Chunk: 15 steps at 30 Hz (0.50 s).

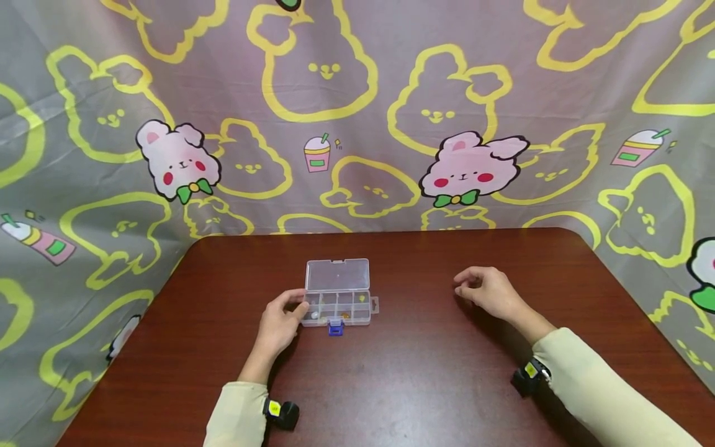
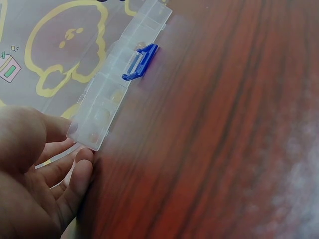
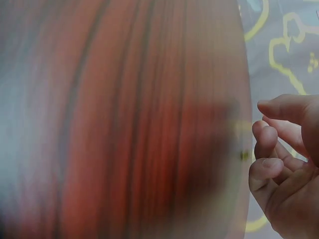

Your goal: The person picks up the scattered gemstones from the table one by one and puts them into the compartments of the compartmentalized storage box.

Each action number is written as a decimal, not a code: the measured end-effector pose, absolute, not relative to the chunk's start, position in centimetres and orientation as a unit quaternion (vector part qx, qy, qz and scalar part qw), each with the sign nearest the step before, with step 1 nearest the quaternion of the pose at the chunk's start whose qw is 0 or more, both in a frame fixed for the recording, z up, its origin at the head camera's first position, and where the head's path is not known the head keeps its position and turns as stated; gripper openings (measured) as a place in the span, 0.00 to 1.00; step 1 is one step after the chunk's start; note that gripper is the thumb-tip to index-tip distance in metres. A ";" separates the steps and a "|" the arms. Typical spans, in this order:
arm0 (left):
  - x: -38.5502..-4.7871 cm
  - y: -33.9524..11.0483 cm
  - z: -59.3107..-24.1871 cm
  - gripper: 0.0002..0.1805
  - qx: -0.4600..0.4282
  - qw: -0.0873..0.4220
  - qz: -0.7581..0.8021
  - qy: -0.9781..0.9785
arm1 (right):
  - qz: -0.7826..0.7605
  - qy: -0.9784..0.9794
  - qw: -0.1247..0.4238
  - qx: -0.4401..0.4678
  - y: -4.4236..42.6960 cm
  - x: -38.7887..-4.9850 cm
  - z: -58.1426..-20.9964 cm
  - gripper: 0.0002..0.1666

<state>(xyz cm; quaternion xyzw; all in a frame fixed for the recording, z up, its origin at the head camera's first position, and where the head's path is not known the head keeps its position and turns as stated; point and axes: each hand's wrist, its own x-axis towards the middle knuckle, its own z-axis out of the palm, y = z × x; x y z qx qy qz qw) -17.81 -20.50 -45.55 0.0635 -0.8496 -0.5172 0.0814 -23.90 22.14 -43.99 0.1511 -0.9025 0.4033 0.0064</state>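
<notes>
A clear plastic compartment box [image 1: 353,315] lies on the table with its lid [image 1: 337,275] raised at the back. Small pieces, some yellowish and one whitish, sit in several compartments. A blue latch [image 1: 336,329] hangs at the front edge. My left hand [image 1: 277,323] holds the box's left end between thumb and fingers; the left wrist view shows this end closely. Well to the right of the box, my right hand [image 1: 491,293] hovers low over the table, fingers loosely bent. A small yellowish-green thing [image 3: 244,155], blurred, shows beside its fingertips in the right wrist view.
The dark brown wooden table [image 1: 413,372] reaches back to a patterned curtain [image 1: 368,136] that hangs behind and along both sides. A small hanging tab [image 1: 375,305] sticks out from the box's right end. Each wrist carries a black camera.
</notes>
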 end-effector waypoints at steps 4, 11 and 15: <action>-17.9 -20.6 -45.6 0.16 0.063 0.083 -0.516 -0.850 | 0.393 -0.910 0.010 0.136 23.6 -24.1 -43.8 0.10; -17.9 -20.6 -45.6 0.16 0.063 0.085 -0.517 -0.849 | 0.387 -0.913 0.007 0.132 24.6 -24.5 -43.4 0.12; -17.9 -20.5 -45.7 0.16 0.064 0.083 -0.515 -0.851 | 0.383 -0.916 0.001 0.122 24.8 -24.8 -43.4 0.11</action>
